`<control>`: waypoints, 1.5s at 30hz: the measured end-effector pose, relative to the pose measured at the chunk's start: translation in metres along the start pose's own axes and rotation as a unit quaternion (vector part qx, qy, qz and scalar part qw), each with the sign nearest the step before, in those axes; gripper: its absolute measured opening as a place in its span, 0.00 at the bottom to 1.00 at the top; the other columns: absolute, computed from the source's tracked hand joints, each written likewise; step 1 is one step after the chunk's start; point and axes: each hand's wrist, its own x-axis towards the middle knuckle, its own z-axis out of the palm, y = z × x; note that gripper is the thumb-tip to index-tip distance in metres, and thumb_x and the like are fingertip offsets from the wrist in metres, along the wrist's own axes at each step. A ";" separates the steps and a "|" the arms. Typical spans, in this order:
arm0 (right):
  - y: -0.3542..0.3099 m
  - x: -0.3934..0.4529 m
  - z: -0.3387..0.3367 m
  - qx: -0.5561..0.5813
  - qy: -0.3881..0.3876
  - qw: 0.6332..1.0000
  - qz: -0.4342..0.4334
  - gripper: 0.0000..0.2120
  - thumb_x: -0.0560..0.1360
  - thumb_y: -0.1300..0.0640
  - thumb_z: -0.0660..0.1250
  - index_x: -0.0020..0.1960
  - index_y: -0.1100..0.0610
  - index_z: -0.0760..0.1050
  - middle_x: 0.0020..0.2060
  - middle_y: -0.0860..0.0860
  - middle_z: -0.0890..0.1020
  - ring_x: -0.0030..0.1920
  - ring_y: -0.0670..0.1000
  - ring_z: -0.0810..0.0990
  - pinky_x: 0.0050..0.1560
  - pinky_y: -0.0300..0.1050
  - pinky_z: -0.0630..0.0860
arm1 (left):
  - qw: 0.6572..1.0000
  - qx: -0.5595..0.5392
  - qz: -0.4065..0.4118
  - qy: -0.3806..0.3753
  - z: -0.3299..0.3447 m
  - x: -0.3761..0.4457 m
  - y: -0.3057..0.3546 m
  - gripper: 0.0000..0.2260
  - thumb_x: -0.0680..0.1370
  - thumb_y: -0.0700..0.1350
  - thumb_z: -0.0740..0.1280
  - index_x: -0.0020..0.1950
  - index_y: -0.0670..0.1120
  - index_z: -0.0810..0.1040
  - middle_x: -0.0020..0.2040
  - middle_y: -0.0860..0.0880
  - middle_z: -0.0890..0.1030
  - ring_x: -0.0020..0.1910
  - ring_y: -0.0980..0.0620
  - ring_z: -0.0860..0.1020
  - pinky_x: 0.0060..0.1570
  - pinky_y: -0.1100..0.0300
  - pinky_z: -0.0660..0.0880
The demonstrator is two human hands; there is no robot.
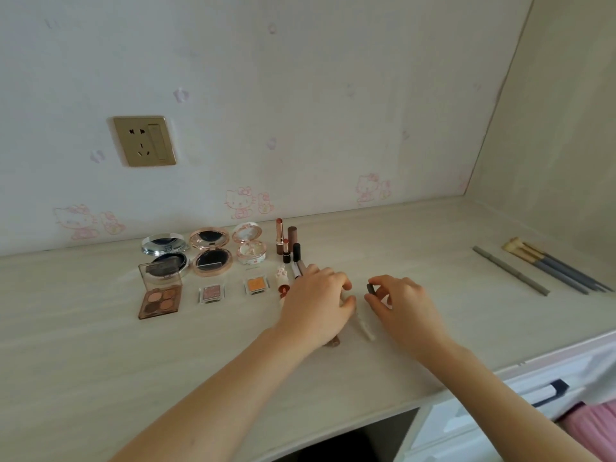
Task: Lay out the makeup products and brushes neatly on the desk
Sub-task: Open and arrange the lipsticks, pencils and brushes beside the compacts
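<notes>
Seemingly, right hand (pixel 400 301) pinches a small dark cap (pixel 370 288).

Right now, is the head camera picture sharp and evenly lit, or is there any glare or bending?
Head view: soft, even light with faint shadows; bright glare on the silver compact lid; the desk back edge bows from wide-angle distortion; the left hand and right hand look slightly soft.
</notes>
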 end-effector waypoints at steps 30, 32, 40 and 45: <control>0.029 -0.013 -0.001 -0.023 -0.017 0.991 -0.133 0.13 0.76 0.61 0.66 0.58 0.54 0.80 0.49 0.48 0.81 0.49 0.52 0.77 0.47 0.46 0.77 | 0.985 0.154 0.078 0.002 0.027 -0.018 0.010 0.12 0.69 0.57 0.68 0.44 0.51 0.84 0.44 0.54 0.83 0.47 0.50 0.79 0.49 0.56 0.76; 0.027 -0.010 0.002 -0.020 -0.007 0.990 -0.141 0.12 0.74 0.63 0.67 0.57 0.55 0.80 0.48 0.49 0.81 0.47 0.54 0.78 0.44 0.48 0.78 | 0.985 0.158 0.068 -0.002 0.026 -0.019 0.009 0.11 0.69 0.57 0.70 0.43 0.51 0.84 0.42 0.55 0.83 0.46 0.51 0.78 0.49 0.57 0.75; 0.003 0.012 0.024 0.024 -0.017 0.987 -0.155 0.11 0.74 0.64 0.65 0.53 0.56 0.81 0.46 0.52 0.82 0.47 0.57 0.77 0.44 0.51 0.77 | 0.989 0.150 0.009 0.008 0.017 -0.016 -0.002 0.12 0.68 0.53 0.66 0.45 0.50 0.83 0.41 0.54 0.83 0.47 0.50 0.78 0.50 0.56 0.75; -0.010 0.022 0.034 0.052 -0.043 0.989 -0.134 0.11 0.76 0.61 0.63 0.56 0.55 0.80 0.49 0.52 0.81 0.52 0.54 0.75 0.50 0.49 0.74 | 0.992 0.126 -0.001 -0.004 0.008 -0.014 -0.010 0.14 0.76 0.52 0.61 0.59 0.50 0.79 0.55 0.54 0.80 0.60 0.51 0.71 0.60 0.58 0.66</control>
